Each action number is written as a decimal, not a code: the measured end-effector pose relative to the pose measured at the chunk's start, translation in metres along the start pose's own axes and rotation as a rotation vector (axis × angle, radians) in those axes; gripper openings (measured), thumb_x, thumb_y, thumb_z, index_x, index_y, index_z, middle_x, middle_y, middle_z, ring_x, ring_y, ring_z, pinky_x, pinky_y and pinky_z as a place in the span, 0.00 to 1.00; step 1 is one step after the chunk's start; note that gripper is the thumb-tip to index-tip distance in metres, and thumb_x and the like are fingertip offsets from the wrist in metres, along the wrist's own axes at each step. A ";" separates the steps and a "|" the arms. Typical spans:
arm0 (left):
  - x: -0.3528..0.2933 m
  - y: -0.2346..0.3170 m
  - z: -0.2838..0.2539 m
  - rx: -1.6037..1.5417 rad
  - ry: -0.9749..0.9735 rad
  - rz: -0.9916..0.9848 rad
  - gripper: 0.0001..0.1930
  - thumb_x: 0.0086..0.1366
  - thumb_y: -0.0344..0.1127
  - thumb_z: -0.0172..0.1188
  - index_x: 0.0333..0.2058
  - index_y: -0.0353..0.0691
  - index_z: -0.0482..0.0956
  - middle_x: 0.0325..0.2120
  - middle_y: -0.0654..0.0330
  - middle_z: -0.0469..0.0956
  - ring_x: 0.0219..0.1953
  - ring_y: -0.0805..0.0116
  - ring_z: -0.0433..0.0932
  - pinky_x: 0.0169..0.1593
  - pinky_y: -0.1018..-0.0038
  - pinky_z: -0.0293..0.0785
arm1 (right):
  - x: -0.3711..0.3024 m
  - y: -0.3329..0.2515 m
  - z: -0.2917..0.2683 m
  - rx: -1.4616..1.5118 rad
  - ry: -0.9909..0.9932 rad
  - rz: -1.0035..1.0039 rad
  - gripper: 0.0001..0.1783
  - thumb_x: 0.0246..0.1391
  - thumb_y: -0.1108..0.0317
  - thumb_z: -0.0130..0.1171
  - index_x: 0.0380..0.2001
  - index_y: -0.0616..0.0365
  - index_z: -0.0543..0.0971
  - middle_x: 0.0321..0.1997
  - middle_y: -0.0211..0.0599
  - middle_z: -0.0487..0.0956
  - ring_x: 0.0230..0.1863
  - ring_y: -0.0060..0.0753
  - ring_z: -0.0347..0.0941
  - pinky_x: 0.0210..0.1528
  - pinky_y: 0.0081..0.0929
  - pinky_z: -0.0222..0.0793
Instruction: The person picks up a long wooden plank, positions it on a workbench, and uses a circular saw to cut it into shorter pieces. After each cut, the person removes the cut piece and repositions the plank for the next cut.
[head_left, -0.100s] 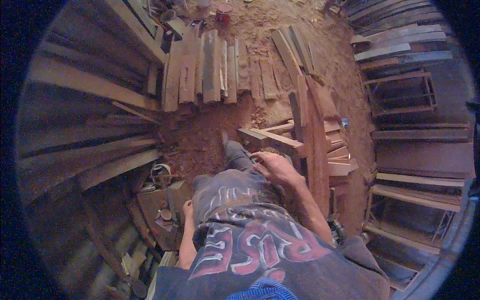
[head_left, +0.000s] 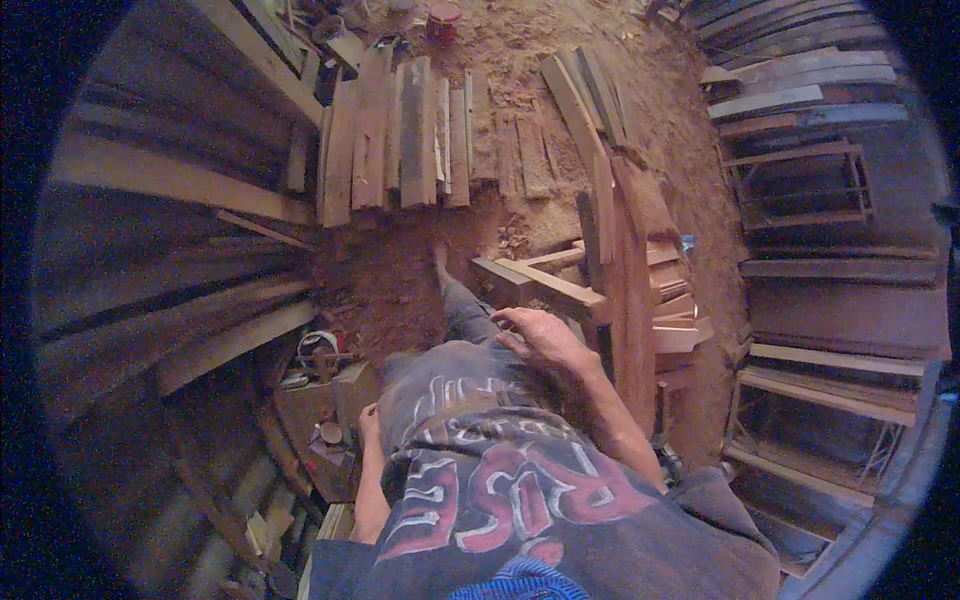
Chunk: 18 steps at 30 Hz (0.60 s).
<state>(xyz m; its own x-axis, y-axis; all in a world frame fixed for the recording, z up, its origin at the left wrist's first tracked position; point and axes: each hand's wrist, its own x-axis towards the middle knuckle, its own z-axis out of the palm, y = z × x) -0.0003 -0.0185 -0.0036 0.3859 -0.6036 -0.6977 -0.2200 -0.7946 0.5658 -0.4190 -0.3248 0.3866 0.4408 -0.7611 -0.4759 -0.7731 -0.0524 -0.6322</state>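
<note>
My right hand (head_left: 545, 335) is in front of my right thigh, its fingers loosely bent and apart, with nothing visible in it. Just beyond it lies a light wooden beam (head_left: 555, 284), apart from the fingers, joining a long reddish-brown plank (head_left: 632, 270) that runs away from me on the right. At my left side hangs my left hand (head_left: 370, 420), beside the dark shirt. Only a small part of it shows; its fingers are mostly hidden. A wooden box-like stand (head_left: 350, 395) with small items on top is closest to that hand.
Ahead, several boards (head_left: 415, 130) lie side by side on the dusty floor. Short wood pieces (head_left: 678, 335) are stacked right of the long plank. Shelves with timber (head_left: 835, 268) line the right; large leaning planks (head_left: 180, 180) fill the left. A red bucket (head_left: 445, 20) stands far off.
The view has shifted slightly. My leg and bare foot reach farther forward and show more. Both hands keep nearly the same pose at my sides.
</note>
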 end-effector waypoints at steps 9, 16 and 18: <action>0.057 0.169 -0.023 -0.486 0.182 -0.250 0.13 0.70 0.35 0.62 0.49 0.37 0.75 0.33 0.59 0.82 0.26 0.71 0.81 0.25 0.75 0.72 | 0.195 0.109 -0.008 0.255 -0.083 0.114 0.19 0.63 0.58 0.58 0.53 0.57 0.79 0.49 0.49 0.85 0.53 0.56 0.80 0.55 0.47 0.76; 0.068 0.375 -0.010 -0.154 0.023 -0.175 0.17 0.70 0.37 0.63 0.53 0.35 0.76 0.38 0.59 0.83 0.32 0.73 0.83 0.34 0.77 0.76 | 0.335 0.243 0.034 0.333 -0.080 0.305 0.17 0.56 0.65 0.62 0.46 0.63 0.84 0.38 0.49 0.87 0.38 0.41 0.85 0.44 0.36 0.79; 0.066 0.421 0.000 -0.105 0.020 -0.158 0.17 0.70 0.37 0.63 0.53 0.35 0.77 0.37 0.59 0.83 0.34 0.73 0.82 0.37 0.76 0.75 | 0.368 0.277 0.052 0.343 -0.079 0.393 0.17 0.56 0.65 0.62 0.47 0.63 0.84 0.37 0.48 0.87 0.37 0.38 0.85 0.43 0.34 0.79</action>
<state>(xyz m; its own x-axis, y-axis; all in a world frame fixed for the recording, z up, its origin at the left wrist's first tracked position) -0.0677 -0.3927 0.1882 0.4264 -0.4692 -0.7733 -0.0609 -0.8679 0.4930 -0.4477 -0.5860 0.0047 0.1906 -0.6288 -0.7539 -0.6990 0.4523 -0.5539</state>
